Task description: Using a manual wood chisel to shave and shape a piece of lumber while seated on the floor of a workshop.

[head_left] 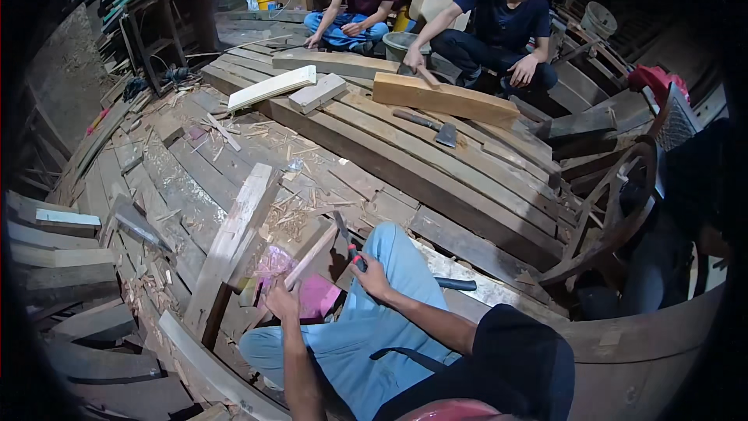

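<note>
My left hand [282, 298] is closed around the lower end of a pale wooden stick [313, 253], which slants up and to the right. In my right hand [371, 276] is a bladed tool [343, 230] with a red and black handle. Its narrow dark blade points up, close to the stick's upper end; I cannot tell whether they touch. Beneath the stick, a wooden block [299, 235] is partly hidden. Pink sheeting [318, 296] lies between my left hand and my bent leg.
A thick beam [241, 226] rises at the left, among wood shavings [292, 214]. Ahead is a slatted platform [389, 144] bearing a hatchet [446, 134] and timber [444, 99]. Two people sit beyond it. A dark handle [456, 284] lies beside my knee; a spoked wheel [608, 210] stands right.
</note>
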A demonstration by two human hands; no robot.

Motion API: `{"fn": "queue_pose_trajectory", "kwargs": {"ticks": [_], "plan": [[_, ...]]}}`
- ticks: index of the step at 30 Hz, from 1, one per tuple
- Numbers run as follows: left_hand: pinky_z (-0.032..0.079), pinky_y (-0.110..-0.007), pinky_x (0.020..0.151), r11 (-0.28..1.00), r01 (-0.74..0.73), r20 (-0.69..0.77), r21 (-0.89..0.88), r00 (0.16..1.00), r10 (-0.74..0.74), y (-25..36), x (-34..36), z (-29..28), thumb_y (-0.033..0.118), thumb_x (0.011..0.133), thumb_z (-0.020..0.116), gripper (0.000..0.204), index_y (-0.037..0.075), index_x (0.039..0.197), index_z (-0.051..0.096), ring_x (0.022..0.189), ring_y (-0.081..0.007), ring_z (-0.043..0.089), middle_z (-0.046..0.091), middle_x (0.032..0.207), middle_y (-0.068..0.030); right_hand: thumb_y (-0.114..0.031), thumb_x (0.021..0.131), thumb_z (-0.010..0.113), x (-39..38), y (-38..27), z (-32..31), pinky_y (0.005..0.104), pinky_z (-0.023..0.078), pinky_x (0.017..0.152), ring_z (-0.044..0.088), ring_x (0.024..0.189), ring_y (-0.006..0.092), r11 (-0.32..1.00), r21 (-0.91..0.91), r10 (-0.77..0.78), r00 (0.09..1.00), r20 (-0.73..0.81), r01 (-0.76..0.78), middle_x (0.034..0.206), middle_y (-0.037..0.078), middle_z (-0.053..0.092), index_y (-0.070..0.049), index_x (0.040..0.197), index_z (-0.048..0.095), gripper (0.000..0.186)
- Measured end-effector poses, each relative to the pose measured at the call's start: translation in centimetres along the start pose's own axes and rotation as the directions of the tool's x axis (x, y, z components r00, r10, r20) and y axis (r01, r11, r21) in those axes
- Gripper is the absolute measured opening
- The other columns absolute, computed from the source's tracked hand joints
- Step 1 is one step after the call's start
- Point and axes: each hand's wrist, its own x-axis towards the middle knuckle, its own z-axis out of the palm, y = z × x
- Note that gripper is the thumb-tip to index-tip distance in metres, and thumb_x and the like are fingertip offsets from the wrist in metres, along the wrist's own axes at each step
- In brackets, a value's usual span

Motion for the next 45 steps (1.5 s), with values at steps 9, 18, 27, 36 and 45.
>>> {"fn": "queue_pose_trajectory", "kwargs": {"ticks": [9,18,27,36,45], "plan": [[0.05,-0.046,0.083,1.0,0.0,-0.021,-0.002,1.0,0.0,0.1,0.1,0.1,0.038,0.068,0.083,0.043,0.008,0.097,0.072,0.093,-0.0325,0.066,0.071,0.098,-0.011,-0.019,0.083,0.071,-0.5,-2.1,-0.9,0.0413,0.049,0.07,0.062,0.071,0.0329,0.992,-0.025,0.123,0.991,0.055,-0.122,0.077,0.021,0.059,0.001,0.118,0.059,0.042],[0.05,-0.046,0.084,1.0,0.019,-0.011,0.008,1.0,-0.018,0.0,0.0,0.0,0.037,0.068,0.083,0.044,0.009,0.101,0.072,0.093,-0.0314,0.067,0.071,0.1,-0.0099,-0.016,0.08,0.071,-0.6,-2.7,-1.0,0.0421,0.048,0.065,0.058,0.066,0.0316,0.996,-0.019,0.083,0.996,0.03,-0.083,0.073,0.02,0.056,0.0,0.117,0.06,0.042],[0.045,-0.048,0.092,0.999,0.044,0.075,0.008,0.996,-0.044,0.3,0.1,0.0,0.036,0.07,0.082,0.047,0.013,0.109,0.072,0.098,-0.0308,0.065,0.07,0.107,-0.0089,-0.019,0.082,0.073,-0.8,-3.1,-1.3,0.0435,0.052,0.071,0.067,0.077,0.0363,0.984,-0.006,0.18,0.983,-0.02,-0.18,0.091,0.024,0.067,-0.004,0.141,0.036,0.071],[0.044,-0.048,0.093,0.998,0.05,0.038,-0.037,0.998,-0.049,-0.2,0.0,0.4,0.039,0.071,0.08,0.046,0.013,0.107,0.071,0.096,-0.0309,0.066,0.072,0.104,-0.0101,-0.019,0.092,0.066,-1.2,-2.3,-0.8,0.041,0.049,0.062,0.063,0.064,0.0279,0.994,0.094,0.053,0.997,-0.05,-0.048,0.077,0.018,0.065,-0.003,0.129,0.051,0.043],[0.042,-0.05,0.094,0.992,0.07,0.096,-0.105,0.994,-0.06,0.1,-0.7,0.7,0.041,0.073,0.078,0.046,0.013,0.109,0.07,0.096,-0.0315,0.066,0.071,0.105,-0.0102,-0.027,0.095,0.064,-0.9,-3.2,-2.0,0.0325,0.047,0.055,0.056,0.058,0.0142,0.998,0.04,-0.056,0.968,0.244,0.047,0.069,0.009,0.061,-0.005,0.128,0.06,0.04]]}}
